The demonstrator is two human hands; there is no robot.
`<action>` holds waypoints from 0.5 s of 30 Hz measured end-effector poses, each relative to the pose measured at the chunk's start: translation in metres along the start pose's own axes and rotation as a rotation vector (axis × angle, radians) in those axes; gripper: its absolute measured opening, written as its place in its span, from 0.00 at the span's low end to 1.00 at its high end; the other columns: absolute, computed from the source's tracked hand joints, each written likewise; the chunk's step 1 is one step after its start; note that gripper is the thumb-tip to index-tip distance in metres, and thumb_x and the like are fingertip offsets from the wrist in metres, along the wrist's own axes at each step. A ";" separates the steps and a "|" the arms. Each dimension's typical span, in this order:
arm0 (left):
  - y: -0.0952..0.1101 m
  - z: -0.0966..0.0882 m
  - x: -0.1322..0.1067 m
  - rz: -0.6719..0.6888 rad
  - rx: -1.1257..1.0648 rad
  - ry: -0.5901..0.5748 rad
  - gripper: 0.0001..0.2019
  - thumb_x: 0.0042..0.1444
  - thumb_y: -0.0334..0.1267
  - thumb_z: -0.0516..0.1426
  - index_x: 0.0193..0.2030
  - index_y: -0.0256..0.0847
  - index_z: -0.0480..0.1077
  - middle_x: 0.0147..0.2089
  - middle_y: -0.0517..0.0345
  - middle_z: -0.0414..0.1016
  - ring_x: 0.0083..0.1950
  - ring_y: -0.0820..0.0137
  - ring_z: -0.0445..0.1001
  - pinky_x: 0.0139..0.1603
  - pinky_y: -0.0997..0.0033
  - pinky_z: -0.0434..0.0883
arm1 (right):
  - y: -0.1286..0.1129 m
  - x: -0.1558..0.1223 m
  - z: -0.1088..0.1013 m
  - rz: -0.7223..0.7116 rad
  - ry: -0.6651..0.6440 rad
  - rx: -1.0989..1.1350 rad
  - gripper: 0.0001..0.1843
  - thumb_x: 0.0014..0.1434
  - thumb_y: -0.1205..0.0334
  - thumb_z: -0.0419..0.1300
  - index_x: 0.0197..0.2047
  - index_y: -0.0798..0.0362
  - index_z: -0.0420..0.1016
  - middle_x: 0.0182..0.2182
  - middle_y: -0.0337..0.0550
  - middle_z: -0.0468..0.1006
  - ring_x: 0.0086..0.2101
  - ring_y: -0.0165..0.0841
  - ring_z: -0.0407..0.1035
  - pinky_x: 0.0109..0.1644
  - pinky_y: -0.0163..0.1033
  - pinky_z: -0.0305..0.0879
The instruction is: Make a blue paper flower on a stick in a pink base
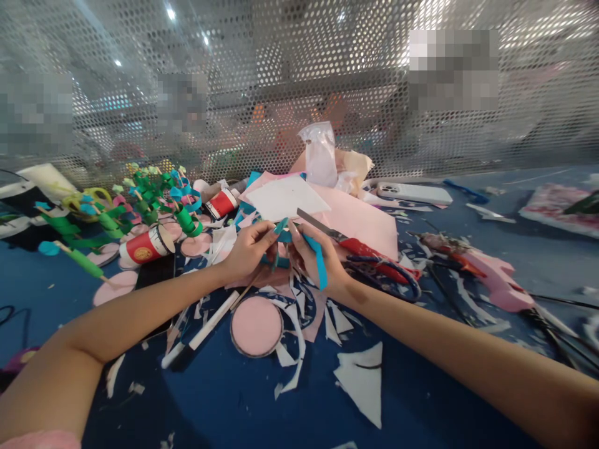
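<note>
Over the middle of the blue table [234, 399], my left hand [248, 252] and my right hand [314, 257] meet, both pinched on a blue paper strip [319, 262]. The strip hangs down over my right hand's back. A pink paper disc [256, 325] lies just below my hands among white paper scraps. A white glue stick or marker [206, 330] lies by my left wrist. Red-handled scissors [369, 252] rest right of my right hand, blades pointing up-left.
Finished green and blue paper figures on pink discs [140, 212] crowd the left. Red paper cups [145, 246] lie there. Pink and white sheets [355, 215], a plastic bag [321, 153] and a phone [414, 193] sit behind. A perforated metal screen [299, 75] closes the back.
</note>
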State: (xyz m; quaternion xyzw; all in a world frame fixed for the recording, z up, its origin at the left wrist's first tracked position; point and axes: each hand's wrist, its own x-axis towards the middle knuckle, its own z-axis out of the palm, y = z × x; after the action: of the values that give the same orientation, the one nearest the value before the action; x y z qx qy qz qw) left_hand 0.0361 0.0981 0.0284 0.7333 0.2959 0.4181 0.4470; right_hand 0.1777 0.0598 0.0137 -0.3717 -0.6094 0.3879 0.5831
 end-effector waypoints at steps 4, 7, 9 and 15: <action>0.000 0.001 0.001 0.022 -0.022 0.012 0.23 0.52 0.58 0.54 0.24 0.38 0.61 0.17 0.66 0.63 0.19 0.78 0.63 0.21 0.76 0.62 | -0.004 0.001 0.001 -0.031 0.023 0.006 0.26 0.56 0.35 0.52 0.25 0.50 0.56 0.17 0.32 0.59 0.17 0.24 0.52 0.18 0.34 0.51; 0.001 0.001 0.001 0.009 -0.050 0.029 0.23 0.51 0.58 0.54 0.24 0.38 0.61 0.17 0.66 0.62 0.18 0.79 0.62 0.20 0.77 0.62 | -0.005 0.001 0.001 -0.029 0.014 0.014 0.26 0.55 0.35 0.52 0.26 0.50 0.56 0.18 0.32 0.58 0.18 0.24 0.51 0.20 0.34 0.51; 0.001 0.002 0.001 -0.021 -0.082 0.038 0.23 0.50 0.59 0.55 0.25 0.38 0.62 0.17 0.66 0.62 0.17 0.79 0.62 0.19 0.78 0.61 | -0.004 0.001 0.000 0.009 -0.035 0.031 0.25 0.55 0.36 0.54 0.28 0.51 0.57 0.17 0.30 0.56 0.18 0.24 0.51 0.20 0.33 0.49; 0.000 0.005 -0.001 -0.065 -0.123 -0.002 0.24 0.48 0.59 0.57 0.25 0.37 0.64 0.17 0.66 0.63 0.18 0.79 0.62 0.18 0.77 0.62 | 0.000 0.002 -0.002 -0.071 -0.103 -0.042 0.25 0.58 0.39 0.51 0.24 0.52 0.57 0.19 0.32 0.56 0.21 0.24 0.52 0.25 0.33 0.53</action>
State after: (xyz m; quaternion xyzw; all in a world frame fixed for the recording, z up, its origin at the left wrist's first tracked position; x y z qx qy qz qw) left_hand 0.0403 0.0950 0.0268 0.6947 0.2930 0.4201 0.5050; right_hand 0.1800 0.0616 0.0147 -0.3416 -0.6595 0.3728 0.5563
